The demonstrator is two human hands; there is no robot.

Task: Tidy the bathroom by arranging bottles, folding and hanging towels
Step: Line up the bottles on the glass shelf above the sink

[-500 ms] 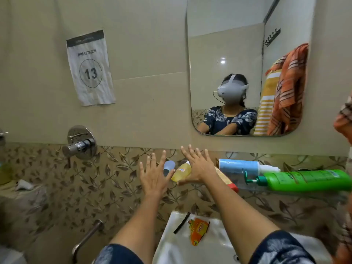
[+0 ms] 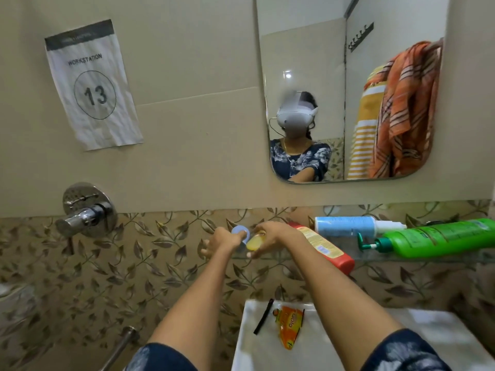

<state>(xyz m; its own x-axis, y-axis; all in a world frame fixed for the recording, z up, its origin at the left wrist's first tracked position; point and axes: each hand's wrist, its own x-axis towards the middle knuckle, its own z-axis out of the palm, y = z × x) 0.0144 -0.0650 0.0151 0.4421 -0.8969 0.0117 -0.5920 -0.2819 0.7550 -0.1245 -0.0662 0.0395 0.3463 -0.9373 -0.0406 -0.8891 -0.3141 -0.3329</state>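
My left hand (image 2: 221,241) grips a small pale blue bottle (image 2: 241,232) at the left end of the glass shelf (image 2: 428,259). My right hand (image 2: 267,236) holds a small yellow bottle (image 2: 255,242) right beside it. On the shelf lie a red and yellow bottle (image 2: 325,247), a blue and white bottle (image 2: 353,226) and a large green pump bottle (image 2: 439,236), all on their sides. An orange checked towel (image 2: 407,108) and a yellow striped towel (image 2: 367,124) show hanging in the mirror.
A white washbasin (image 2: 334,344) sits below my arms, with an orange sachet (image 2: 289,324) and a black hair clip (image 2: 263,315) on its rim. A chrome tap (image 2: 85,218) juts from the wall at left. A paper sign (image 2: 92,84) reads workstation 13.
Both hands were spread open in front of the shelf; now the left one has closed round the blue bottle and the right one round the yellow bottle.
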